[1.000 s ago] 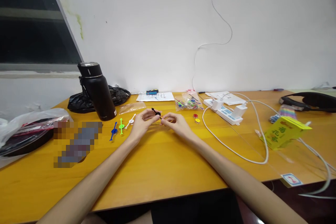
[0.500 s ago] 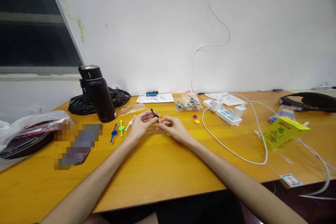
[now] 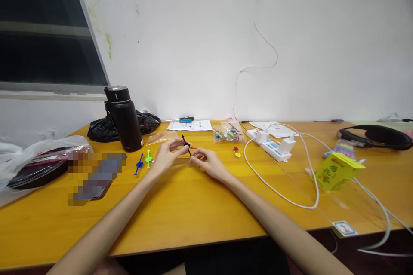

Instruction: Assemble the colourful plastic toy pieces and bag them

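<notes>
A black arrow spinner is tilted between my hands above the table, its point up and to the left. My left hand pinches it near its round middle, and my right hand has thumb and fingertips closed at its lower end. Behind the fingers, parts of a red piece and a yellow piece show. To the left of my left hand lie a green arrow spinner and a blue arrow spinner. Right of my hands are a small red disc and a yellow disc.
A clear bag of coloured spinner parts lies behind my hands. A black bottle stands at back left, near a pixelated flat object. On the right are a white power strip, looping white cables and a yellow-green box.
The view has shifted slightly. Both hands stay around the black arrow spinner, now more edge-on to me. The white arrow spinner beside my left hand is now almost wholly covered.
</notes>
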Demonstrator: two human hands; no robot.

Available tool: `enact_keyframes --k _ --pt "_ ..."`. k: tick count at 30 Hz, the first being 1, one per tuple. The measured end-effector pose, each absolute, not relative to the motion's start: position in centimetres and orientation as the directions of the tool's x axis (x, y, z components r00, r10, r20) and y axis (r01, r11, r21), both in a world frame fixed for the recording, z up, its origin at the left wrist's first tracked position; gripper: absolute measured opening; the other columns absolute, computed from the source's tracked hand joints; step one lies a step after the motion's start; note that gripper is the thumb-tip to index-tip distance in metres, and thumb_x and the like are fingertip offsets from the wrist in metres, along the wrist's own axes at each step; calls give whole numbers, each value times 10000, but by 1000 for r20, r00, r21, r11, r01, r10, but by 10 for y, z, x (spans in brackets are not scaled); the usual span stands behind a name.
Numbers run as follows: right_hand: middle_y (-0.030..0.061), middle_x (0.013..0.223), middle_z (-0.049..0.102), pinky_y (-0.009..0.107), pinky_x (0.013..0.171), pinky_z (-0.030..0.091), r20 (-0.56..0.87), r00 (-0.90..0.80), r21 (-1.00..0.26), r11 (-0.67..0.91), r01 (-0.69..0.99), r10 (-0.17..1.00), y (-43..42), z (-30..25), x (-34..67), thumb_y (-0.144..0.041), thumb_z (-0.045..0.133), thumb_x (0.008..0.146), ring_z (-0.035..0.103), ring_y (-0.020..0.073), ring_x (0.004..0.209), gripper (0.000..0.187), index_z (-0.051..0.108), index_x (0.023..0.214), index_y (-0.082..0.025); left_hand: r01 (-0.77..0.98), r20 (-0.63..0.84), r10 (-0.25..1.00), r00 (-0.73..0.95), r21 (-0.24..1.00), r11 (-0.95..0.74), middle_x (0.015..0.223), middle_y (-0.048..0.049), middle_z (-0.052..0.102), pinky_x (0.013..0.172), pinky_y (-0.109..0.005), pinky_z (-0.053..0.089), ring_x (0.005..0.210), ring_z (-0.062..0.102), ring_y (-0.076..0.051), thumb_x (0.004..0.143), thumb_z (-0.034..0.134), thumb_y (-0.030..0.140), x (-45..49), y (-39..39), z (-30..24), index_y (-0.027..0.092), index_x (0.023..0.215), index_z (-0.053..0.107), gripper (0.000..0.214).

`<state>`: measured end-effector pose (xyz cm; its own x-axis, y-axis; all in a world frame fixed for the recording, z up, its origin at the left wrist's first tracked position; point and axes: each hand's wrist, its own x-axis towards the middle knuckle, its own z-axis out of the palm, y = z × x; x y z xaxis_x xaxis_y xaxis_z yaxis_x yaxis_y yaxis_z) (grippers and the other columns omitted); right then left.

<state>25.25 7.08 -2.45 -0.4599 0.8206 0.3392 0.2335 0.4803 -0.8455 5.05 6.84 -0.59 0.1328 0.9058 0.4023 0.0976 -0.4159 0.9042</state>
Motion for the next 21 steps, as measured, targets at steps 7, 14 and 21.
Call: enact_keyframes --k 7,14,21 --pt "53 926 763 277 772 505 280 -566 -801 514 308 775 69 -31 250 -294 600 944 699 174 863 143 672 993 -180 518 207 963 174 812 -268 1169 -83 724 874 -353 554 892 737 -245 788 706 549 -24 19 20 209 1019 693 411" --pt "53 908 767 262 767 497 282 -589 -780 538 319 757 68 -30 251 -246 576 951 693 160 831 135 676 989 -164 703 41 984 171 695 -151 1062 -73 766 864 -344 555 935 733 -279 801 661 604 -62 -22 -4 228 1020 707 438" --pt "53 905 766 262 764 498 275 -592 -775 539 329 757 65 -25 253 -199 559 938 697 163 833 135 679 987 -160 842 148 979 139 502 -195 1123 -79 751 938 -387 500 1029 681 -309 845 577 622 -64 -28 -15 252 1027 734 442"
